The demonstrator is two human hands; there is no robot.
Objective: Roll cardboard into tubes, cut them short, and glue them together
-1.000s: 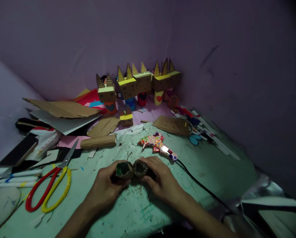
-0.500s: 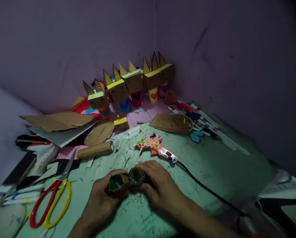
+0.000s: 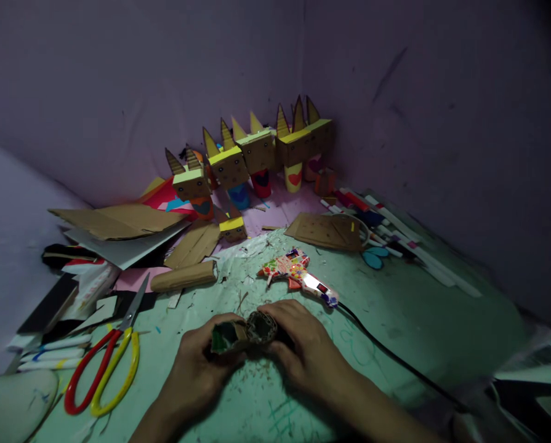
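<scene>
Between my hands, low over the green table (image 3: 386,332), are two hollow cardboard tubes side by side, open ends facing up toward me. My left hand (image 3: 199,360) is wrapped round the left cardboard tube (image 3: 229,337), whose inside looks green. Fingers of my right hand (image 3: 303,344) close round the right cardboard tube (image 3: 261,327), which has a ragged layered rim. The tubes touch along their sides; I cannot tell whether they are joined. Just beyond my right hand lies a flower-patterned glue gun (image 3: 298,274) with its nozzle to the left.
Red-and-yellow-handled scissors (image 3: 113,357) lie at left, near a cardboard roll (image 3: 183,277) and cardboard sheets (image 3: 118,221). Box-headed cardboard figures (image 3: 229,166) with pointed ears stand at the back. Markers (image 3: 395,227) are piled back right. The glue gun's black cord (image 3: 395,357) runs to the lower right.
The whole scene has shifted slightly to the right in view as the camera turned a little left. Both hands keep the same hold on the tubes.
</scene>
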